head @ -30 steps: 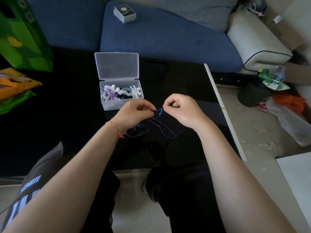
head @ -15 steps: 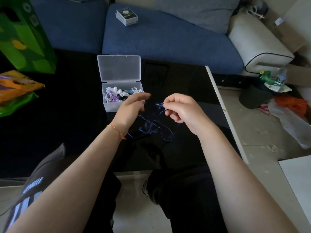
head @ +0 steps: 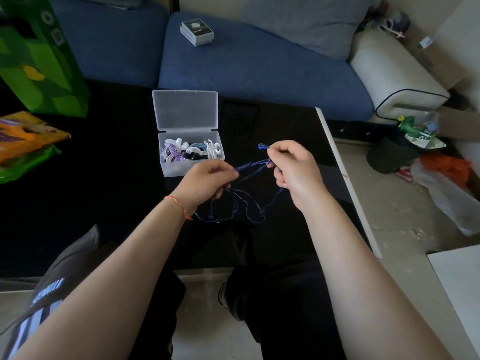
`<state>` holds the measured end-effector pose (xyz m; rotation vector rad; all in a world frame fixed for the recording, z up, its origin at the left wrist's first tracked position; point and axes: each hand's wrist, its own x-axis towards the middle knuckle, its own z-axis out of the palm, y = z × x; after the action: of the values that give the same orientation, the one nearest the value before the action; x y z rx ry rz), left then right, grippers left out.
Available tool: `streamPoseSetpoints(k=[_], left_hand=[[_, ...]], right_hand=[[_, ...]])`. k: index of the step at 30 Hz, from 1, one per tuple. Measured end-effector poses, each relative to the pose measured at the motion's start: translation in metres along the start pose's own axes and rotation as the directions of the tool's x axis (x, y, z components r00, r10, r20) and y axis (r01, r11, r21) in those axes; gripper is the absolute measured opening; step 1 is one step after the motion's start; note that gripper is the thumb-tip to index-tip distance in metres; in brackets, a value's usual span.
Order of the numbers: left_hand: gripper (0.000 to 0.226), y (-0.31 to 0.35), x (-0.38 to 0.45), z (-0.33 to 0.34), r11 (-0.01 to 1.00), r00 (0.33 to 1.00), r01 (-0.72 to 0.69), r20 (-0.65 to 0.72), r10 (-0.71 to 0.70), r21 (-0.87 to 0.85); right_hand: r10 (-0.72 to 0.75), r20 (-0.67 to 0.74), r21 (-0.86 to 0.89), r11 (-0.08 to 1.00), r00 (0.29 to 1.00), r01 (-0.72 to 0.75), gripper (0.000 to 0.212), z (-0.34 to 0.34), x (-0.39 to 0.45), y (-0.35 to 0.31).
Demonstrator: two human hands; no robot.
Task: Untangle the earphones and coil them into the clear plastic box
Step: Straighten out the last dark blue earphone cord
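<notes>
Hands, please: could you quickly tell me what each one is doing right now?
Left hand: fingers curled, pinching the blue earphone cable.
Right hand: fingers curled, pinching the same cable near its blue earbud.

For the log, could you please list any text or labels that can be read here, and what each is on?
None can be read for certain.
Sleeve: pale lettering, too skewed to read.
Green box: small code mark, no readable words.
Small box on the sofa: print too small.
Green-and-white packet: partial letters, unreadable.

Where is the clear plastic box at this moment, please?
In the head view, the clear plastic box sits lid-open on the black table, just beyond the left hand.
</notes>
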<state>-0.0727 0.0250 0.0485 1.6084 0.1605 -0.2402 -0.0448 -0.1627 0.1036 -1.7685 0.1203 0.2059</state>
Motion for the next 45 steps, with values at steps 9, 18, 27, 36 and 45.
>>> streamPoseSetpoints(k=[9,18,27,36,45], left_hand=[[0.02,-0.002,0.001,0.001,0.996,0.944,-0.038,-0.331,0.008,-0.084],[0.021,0.005,0.0,0.005,0.977,0.98,-0.016,-0.195,-0.027,-0.214],[0.034,0.005,-0.002,0.0,0.996,0.999,0.044,0.028,-0.042,-0.074],[0.021,0.003,0.002,-0.001,0.923,0.964,0.147,-0.157,-0.214,-0.355],[0.028,-0.01,0.011,-0.008,0.947,0.892,0.258,-0.328,-0.31,-0.193]], right_hand=[[0.024,0.216,-0.493,0.866,0.976,0.088,0.013,0.0,-0.002,0.002],[0.0,0.277,-0.521,0.84,0.961,0.15,0.024,0.003,-0.002,0.003],[-0.067,0.249,-0.519,0.833,0.966,0.192,0.004,0.003,-0.001,0.006],[-0.169,0.17,-0.401,0.888,0.971,0.225,0.004,0.007,-0.005,0.002],[-0.146,-0.175,-0.017,0.989,0.974,0.146,0.007,0.007,-0.005,-0.004]])
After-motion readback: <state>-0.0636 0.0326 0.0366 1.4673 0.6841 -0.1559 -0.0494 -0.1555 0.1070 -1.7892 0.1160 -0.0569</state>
